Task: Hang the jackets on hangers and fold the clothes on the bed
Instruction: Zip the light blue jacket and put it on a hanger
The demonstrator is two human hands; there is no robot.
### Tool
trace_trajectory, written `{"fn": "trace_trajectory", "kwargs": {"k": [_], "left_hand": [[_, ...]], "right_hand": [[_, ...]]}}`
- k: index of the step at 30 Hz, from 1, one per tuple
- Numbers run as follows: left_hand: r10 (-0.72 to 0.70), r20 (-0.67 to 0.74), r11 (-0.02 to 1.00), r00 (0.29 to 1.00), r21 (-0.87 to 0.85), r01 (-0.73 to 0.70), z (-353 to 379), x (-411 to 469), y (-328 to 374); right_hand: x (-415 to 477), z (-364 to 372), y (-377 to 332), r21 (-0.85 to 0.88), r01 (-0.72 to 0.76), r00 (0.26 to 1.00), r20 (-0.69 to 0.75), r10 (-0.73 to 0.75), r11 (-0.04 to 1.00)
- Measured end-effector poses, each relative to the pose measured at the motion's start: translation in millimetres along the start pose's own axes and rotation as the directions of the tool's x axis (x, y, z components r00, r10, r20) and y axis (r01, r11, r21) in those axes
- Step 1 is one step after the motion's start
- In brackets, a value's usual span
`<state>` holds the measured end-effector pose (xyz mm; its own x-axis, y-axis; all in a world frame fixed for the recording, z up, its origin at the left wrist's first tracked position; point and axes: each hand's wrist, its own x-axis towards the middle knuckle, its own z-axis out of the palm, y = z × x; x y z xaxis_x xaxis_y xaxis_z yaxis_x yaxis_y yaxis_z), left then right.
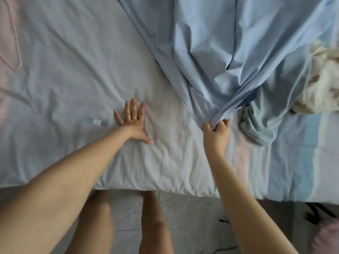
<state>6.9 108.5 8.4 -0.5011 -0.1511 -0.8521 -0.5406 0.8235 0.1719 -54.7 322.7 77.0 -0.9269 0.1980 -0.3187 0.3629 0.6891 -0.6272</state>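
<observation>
A large light blue garment lies spread and creased over the right half of the bed. My right hand grips a bunched fold of its near edge, and the cloth is drawn into tight pleats toward that fist. My left hand lies flat on the pale sheet with its fingers spread, a ring on one finger, to the left of the garment and apart from it. A pink wire hanger rests on the sheet at the far left.
A crumpled cream cloth with a floral print sits at the right edge of the bed. The bed's front edge runs across the lower middle, with grey floor tiles and my legs below it. A dark cable lies on the floor at right.
</observation>
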Motion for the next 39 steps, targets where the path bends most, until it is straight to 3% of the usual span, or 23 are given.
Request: {"fn": "trace_trajectory", "kwargs": {"k": [2,4,6,7,9,11,14,16,19,20,22,23,25,28,30,32,35,37,39], "left_hand": [[0.042,-0.082,0.980,0.996,-0.190,-0.057,-6.5,-18.3,11.7],[0.171,-0.315,0.902,0.934,-0.330,-0.277,-18.8,-56.3,22.9],[0.383,-0.594,0.829,0.708,-0.117,-0.547,-36.2,-110.2,29.2],[0.471,-0.664,0.775,0.581,-0.004,-0.632,-43.8,-131.8,33.7],[0.513,-0.774,0.723,0.370,0.158,-0.672,-78.4,-179.4,36.5],[0.421,-0.859,0.714,0.289,0.117,-0.690,-122.7,-221.0,35.6],[0.351,-0.871,0.570,0.343,-0.092,-0.816,-192.0,-277.7,22.5],[0.251,-0.883,0.410,0.397,-0.275,-0.870,-230.6,-310.2,17.5],[0.118,-0.901,0.269,0.417,-0.375,-0.887,-277.0,-367.8,18.3],[0.077,-0.908,0.224,0.411,-0.386,-0.895,-294.7,-391.7,15.0],[0.002,-0.896,0.101,0.444,-0.442,-0.891,-316.8,-425.5,13.1],[-0.005,-0.903,0.082,0.429,-0.428,-0.900,-325.5,-443.4,10.3],[0.049,-0.946,0.156,0.321,-0.310,-0.938,-340.4,-477.4,5.0],[0.082,-0.981,0.228,0.173,-0.151,-0.962,-359.7,-527.6,-7.1],[0.063,-0.990,0.242,0.129,-0.110,-0.964,-367.1,-551.5,-17.6],[0.020,-0.995,0.251,0.094,-0.086,-0.964,-374.1,-571.8,-31.7],[-0.099,-0.990,0.207,0.103,-0.122,-0.971,-377.6,-599.2,-46.3],[-0.154,-0.980,0.165,0.124,-0.149,-0.975,-380.5,-616.2,-46.9],[-0.187,-0.978,0.151,0.094,-0.123,-0.981,-382.0,-638.8,-41.9]], "right_hand": [[-26.7,-8.1,-27.1,0.063,0.138,0.990,0.018,-0.139,0.988],[-53.5,-19.3,-61.3,0.094,0.254,0.966,0.020,-0.257,0.963],[-78.6,-32.1,-103.4,0.129,0.370,0.925,0.040,-0.377,0.920],[-87.4,-36.6,-120.3,0.115,0.420,0.902,0.059,-0.428,0.900],[-113.7,-57.7,-171.0,0.071,0.547,0.832,0.072,-0.551,0.834],[-141.8,-81.7,-216.8,0.057,0.672,0.736,0.060,-0.674,0.738],[-179.6,-117.7,-272.8,-0.003,0.812,0.583,0.041,-0.811,0.584],[-198.6,-142.5,-301.2,0.147,0.813,0.569,-0.001,-0.822,0.563],[-206.7,-173.3,-324.3,0.338,0.681,0.710,-0.089,-0.698,0.649],[-204.6,-179.8,-331.6,0.293,0.628,0.767,-0.076,-0.638,0.721],[-188.2,-175.4,-332.0,0.098,0.407,0.906,0.085,-0.416,0.908],[-186.6,-167.6,-333.7,0.060,0.315,0.932,0.167,-0.321,0.947],[-199.3,-142.4,-344.9,0.245,0.231,0.925,0.245,-0.290,0.942],[-223.0,-109.9,-371.7,0.574,0.133,0.955,0.143,-0.259,0.808],[-221.9,-111.7,-380.8,0.548,0.162,0.973,0.049,-0.225,0.821],[-213.3,-131.5,-392.6,0.426,0.295,0.936,0.052,-0.349,0.855],[-202.3,-171.4,-415.6,0.446,0.428,0.834,0.142,-0.534,0.786],[-200.7,-198.2,-431.1,0.505,0.362,0.749,0.343,-0.566,0.784],[-201.7,-228.2,-442.3,0.555,0.244,0.555,0.592,-0.584,0.795]]}}
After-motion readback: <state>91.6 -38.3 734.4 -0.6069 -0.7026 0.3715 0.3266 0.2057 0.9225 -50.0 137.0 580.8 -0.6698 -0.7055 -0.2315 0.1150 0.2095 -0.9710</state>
